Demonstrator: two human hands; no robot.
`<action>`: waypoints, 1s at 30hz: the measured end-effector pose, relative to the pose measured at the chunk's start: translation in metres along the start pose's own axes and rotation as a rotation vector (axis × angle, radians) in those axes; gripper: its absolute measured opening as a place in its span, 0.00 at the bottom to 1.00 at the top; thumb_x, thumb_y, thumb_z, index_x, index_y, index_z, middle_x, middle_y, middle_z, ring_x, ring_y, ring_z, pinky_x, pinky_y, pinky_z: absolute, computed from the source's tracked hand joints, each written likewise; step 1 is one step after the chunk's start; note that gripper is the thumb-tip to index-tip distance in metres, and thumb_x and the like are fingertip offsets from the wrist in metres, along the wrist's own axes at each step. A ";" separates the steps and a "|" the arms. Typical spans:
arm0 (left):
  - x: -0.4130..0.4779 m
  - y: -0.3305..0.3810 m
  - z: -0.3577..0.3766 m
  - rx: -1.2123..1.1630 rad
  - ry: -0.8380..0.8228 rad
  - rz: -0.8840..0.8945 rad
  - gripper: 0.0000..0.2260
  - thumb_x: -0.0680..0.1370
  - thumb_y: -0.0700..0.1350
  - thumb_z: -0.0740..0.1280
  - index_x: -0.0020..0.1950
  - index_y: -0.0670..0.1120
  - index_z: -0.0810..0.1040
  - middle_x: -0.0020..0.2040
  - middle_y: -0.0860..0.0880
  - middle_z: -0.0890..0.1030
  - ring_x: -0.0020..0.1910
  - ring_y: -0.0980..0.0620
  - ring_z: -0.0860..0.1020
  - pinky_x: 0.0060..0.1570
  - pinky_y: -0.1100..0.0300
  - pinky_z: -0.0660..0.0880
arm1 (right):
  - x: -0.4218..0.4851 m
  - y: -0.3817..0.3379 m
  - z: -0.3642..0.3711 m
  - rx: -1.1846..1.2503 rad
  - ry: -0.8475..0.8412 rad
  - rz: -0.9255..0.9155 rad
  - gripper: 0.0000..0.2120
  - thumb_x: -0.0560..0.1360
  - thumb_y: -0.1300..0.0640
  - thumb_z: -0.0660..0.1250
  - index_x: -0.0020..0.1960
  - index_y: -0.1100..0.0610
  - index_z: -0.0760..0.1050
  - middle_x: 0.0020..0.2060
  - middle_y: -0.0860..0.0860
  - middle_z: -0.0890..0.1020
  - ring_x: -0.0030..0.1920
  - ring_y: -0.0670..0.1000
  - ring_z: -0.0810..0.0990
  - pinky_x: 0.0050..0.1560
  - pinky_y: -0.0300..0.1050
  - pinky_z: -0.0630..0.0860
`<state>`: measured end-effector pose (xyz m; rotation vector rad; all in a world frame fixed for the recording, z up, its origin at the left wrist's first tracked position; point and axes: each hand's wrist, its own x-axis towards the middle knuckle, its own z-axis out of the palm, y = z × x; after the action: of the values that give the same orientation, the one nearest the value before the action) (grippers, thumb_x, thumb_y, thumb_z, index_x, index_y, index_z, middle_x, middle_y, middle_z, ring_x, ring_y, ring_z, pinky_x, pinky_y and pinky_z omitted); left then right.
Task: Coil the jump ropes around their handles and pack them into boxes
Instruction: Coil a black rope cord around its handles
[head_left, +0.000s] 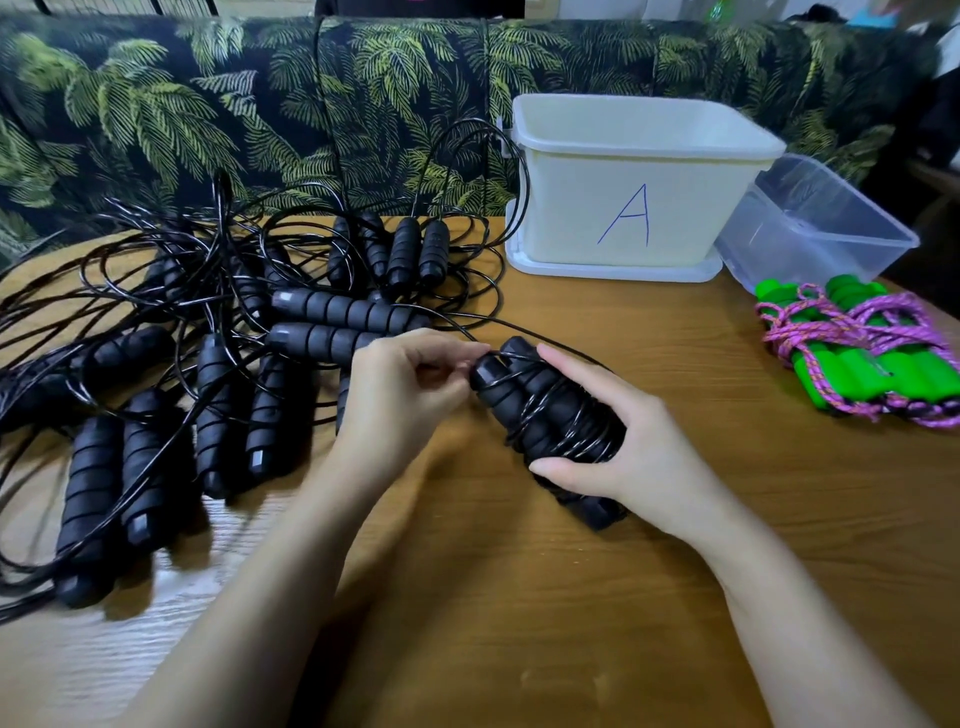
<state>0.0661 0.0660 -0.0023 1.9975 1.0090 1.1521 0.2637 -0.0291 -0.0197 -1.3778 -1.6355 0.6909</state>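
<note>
Winding cord round paired black handles (545, 415) gripped in right hand (623, 457), left hand (410, 395) pinching the cord (571, 347), at surface (519, 597) centre; loose black ropes (208, 322) at nine o'clock uncoiled, box A (634, 208) at one o'clock seemingly empty.

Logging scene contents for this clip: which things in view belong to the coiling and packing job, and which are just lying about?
In the job:
- black rope bundle, held in the right hand
- rope end pinched by the left hand
- tangled pile of black ropes
- white box marked A
- clear box
- green-handled ropes, already coiled

Just lying about:
- palm-print sofa
- wooden table as work surface
</note>
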 end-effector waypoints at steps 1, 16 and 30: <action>0.000 0.001 0.000 0.008 -0.014 0.015 0.16 0.72 0.28 0.69 0.50 0.46 0.85 0.47 0.54 0.84 0.47 0.61 0.82 0.48 0.73 0.74 | 0.000 0.000 0.000 -0.009 -0.002 0.004 0.42 0.63 0.61 0.82 0.73 0.44 0.70 0.63 0.40 0.78 0.65 0.39 0.74 0.65 0.30 0.66; -0.001 0.007 -0.010 -0.062 -0.071 -0.117 0.11 0.71 0.46 0.75 0.52 0.44 0.86 0.46 0.53 0.86 0.48 0.58 0.84 0.50 0.65 0.79 | -0.002 0.002 -0.004 -0.223 0.038 -0.123 0.43 0.64 0.57 0.82 0.74 0.41 0.67 0.67 0.38 0.74 0.68 0.45 0.73 0.67 0.42 0.71; 0.005 0.012 -0.020 -0.775 -0.346 -0.683 0.09 0.78 0.29 0.61 0.48 0.41 0.78 0.41 0.46 0.85 0.39 0.55 0.84 0.39 0.66 0.80 | -0.004 -0.006 -0.014 0.106 -0.092 -0.107 0.41 0.62 0.56 0.81 0.71 0.40 0.71 0.63 0.38 0.78 0.66 0.44 0.75 0.63 0.30 0.67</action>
<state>0.0537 0.0668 0.0183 1.0510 0.7893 0.6331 0.2726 -0.0362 -0.0089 -1.1899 -1.7064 0.7763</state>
